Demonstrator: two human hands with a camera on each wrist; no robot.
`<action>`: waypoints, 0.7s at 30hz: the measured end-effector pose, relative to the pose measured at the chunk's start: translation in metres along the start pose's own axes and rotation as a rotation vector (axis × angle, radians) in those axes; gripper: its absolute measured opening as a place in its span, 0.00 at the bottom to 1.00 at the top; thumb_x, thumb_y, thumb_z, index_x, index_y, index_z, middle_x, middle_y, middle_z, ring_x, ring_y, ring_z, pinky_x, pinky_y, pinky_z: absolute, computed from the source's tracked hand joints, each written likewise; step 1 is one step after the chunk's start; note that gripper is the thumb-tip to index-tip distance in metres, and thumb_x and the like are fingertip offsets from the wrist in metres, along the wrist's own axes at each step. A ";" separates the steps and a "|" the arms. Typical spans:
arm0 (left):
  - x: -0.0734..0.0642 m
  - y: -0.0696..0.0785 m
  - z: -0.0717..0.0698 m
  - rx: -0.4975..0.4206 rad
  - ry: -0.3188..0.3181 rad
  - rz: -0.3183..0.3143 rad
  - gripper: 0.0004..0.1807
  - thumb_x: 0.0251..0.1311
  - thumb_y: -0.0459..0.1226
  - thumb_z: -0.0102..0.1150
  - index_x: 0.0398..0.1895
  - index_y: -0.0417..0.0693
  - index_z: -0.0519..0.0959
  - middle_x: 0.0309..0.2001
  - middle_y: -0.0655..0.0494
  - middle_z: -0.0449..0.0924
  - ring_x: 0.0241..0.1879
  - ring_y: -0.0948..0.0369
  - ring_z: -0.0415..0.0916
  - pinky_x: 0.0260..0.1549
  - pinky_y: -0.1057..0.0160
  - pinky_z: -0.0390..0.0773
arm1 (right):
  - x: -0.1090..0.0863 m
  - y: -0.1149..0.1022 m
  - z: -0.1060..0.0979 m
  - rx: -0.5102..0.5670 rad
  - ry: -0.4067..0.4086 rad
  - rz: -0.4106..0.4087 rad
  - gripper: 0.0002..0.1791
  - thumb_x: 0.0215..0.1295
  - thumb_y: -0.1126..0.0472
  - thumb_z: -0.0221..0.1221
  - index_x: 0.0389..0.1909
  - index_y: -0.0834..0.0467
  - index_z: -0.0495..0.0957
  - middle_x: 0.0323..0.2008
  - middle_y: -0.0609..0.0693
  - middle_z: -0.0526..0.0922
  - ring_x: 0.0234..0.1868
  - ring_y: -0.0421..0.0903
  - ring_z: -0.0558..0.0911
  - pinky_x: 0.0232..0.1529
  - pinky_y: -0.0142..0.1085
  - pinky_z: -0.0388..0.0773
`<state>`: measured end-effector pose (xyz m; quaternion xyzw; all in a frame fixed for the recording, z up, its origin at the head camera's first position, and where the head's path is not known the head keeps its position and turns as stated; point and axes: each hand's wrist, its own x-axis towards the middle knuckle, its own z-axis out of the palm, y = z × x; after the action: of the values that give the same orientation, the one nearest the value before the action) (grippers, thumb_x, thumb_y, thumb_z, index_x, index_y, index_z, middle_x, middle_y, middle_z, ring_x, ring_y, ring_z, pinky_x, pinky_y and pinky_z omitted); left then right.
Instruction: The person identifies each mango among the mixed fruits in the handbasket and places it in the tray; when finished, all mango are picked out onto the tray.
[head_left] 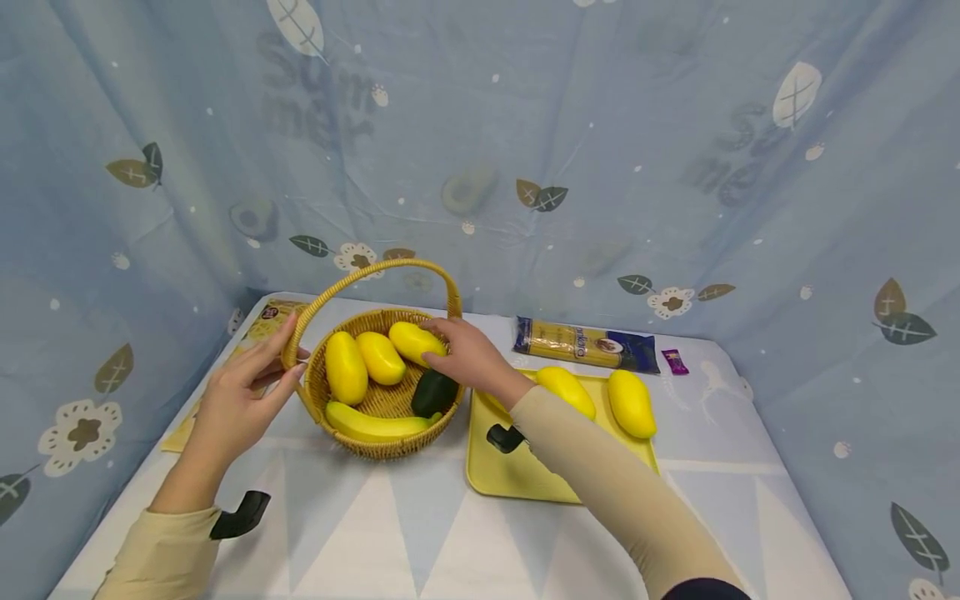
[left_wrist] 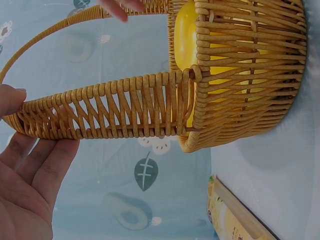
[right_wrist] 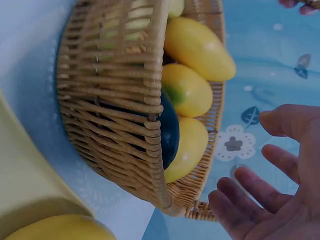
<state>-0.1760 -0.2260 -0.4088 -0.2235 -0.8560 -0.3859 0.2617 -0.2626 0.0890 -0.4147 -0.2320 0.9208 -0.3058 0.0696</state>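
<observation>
A round wicker basket (head_left: pixel 378 450) stands on the table with its tall handle (head_left: pixel 360 277) upright. My left hand (head_left: pixel 238 398) pinches the left side of that handle, thumb on one face and fingers on the other, as the left wrist view shows. Inside the basket lie three yellow mangoes (head_left: pixel 347 369), a banana (head_left: pixel 375 427) along the near side and a dark green avocado (head_left: pixel 433 393) at the right. Over the right rim reaches my right hand (head_left: pixel 474 354), beside the rear mango (head_left: pixel 415 342). Its fingers (right_wrist: pixel 262 187) are spread and hold nothing in the right wrist view.
Right of the basket lies a yellow tray (head_left: pixel 525 483) with mangoes (head_left: pixel 632 404), partly under my right forearm. Behind it are a pasta bag (head_left: pixel 585 344) and a small purple wrapped candy (head_left: pixel 675 362). A yellow package (head_left: pixel 180 435) lies at the left edge. Curtains enclose the table.
</observation>
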 end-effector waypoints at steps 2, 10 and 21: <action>0.000 0.000 0.000 0.001 -0.001 -0.005 0.47 0.56 0.19 0.68 0.77 0.57 0.65 0.47 0.47 0.86 0.47 0.83 0.72 0.48 0.85 0.72 | 0.009 -0.001 0.004 -0.053 -0.012 0.003 0.30 0.74 0.50 0.60 0.74 0.49 0.69 0.68 0.54 0.72 0.65 0.53 0.75 0.63 0.48 0.76; 0.000 0.000 -0.001 0.013 -0.003 -0.018 0.47 0.56 0.20 0.68 0.77 0.58 0.65 0.47 0.47 0.86 0.48 0.84 0.71 0.48 0.85 0.72 | 0.042 -0.007 0.016 -0.199 -0.071 0.033 0.32 0.74 0.49 0.60 0.76 0.47 0.66 0.71 0.54 0.69 0.66 0.51 0.73 0.67 0.45 0.73; 0.001 -0.002 -0.001 0.012 -0.008 0.010 0.47 0.55 0.18 0.67 0.77 0.53 0.65 0.47 0.47 0.86 0.48 0.83 0.72 0.49 0.84 0.72 | 0.063 -0.002 0.030 -0.218 -0.154 0.122 0.32 0.74 0.51 0.59 0.77 0.46 0.64 0.73 0.50 0.68 0.74 0.50 0.65 0.71 0.44 0.68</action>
<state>-0.1776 -0.2280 -0.4082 -0.2277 -0.8581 -0.3787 0.2616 -0.3092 0.0420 -0.4371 -0.2047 0.9529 -0.1803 0.1327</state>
